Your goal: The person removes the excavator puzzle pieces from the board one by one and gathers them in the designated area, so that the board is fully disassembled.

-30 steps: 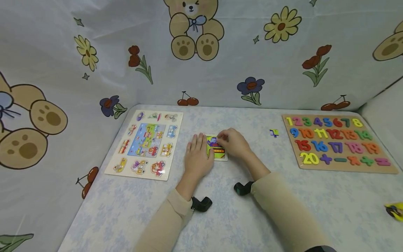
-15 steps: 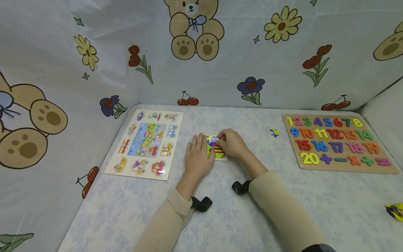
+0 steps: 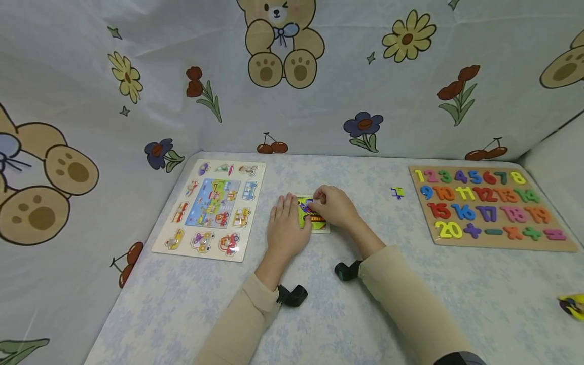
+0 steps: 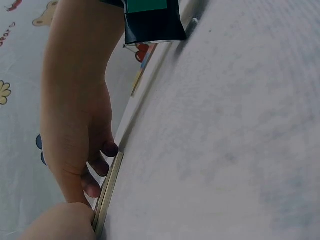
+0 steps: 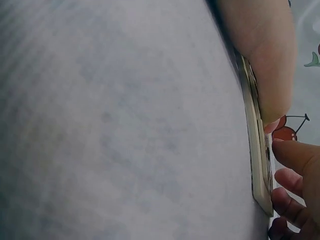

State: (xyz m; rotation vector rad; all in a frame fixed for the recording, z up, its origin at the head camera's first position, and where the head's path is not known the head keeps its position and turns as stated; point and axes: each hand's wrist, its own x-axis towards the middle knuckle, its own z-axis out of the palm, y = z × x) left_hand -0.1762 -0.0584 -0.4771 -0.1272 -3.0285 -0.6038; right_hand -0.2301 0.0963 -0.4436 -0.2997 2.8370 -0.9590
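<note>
A small jigsaw puzzle (image 3: 321,227) with a bright vehicle picture lies in its frame at the middle of the table. My left hand (image 3: 287,225) lies flat over its left side, fingers straight and pointing away, thumb across the picture. At the upper right of the puzzle, my right hand (image 3: 336,207) has its fingers bent and pinches a puzzle piece (image 3: 311,201), mostly hidden by the fingertips. In the right wrist view, the thumb and fingers of the right hand (image 5: 295,180) are right at the edge of the puzzle board (image 5: 255,145). A loose yellow-green and blue piece (image 3: 398,192) lies farther right.
On the left lies a vehicle picture puzzle board (image 3: 254,203). A wooden number board (image 3: 502,244) with coloured digits sits at the right. A yellow and black object (image 3: 572,305) is at the right edge. Behind the table hangs a bear-patterned cloth (image 3: 319,121).
My right fingertips have shifted slightly over the puzzle's upper right part, and the light window picture seen there earlier is now covered. The left hand stays in place.
</note>
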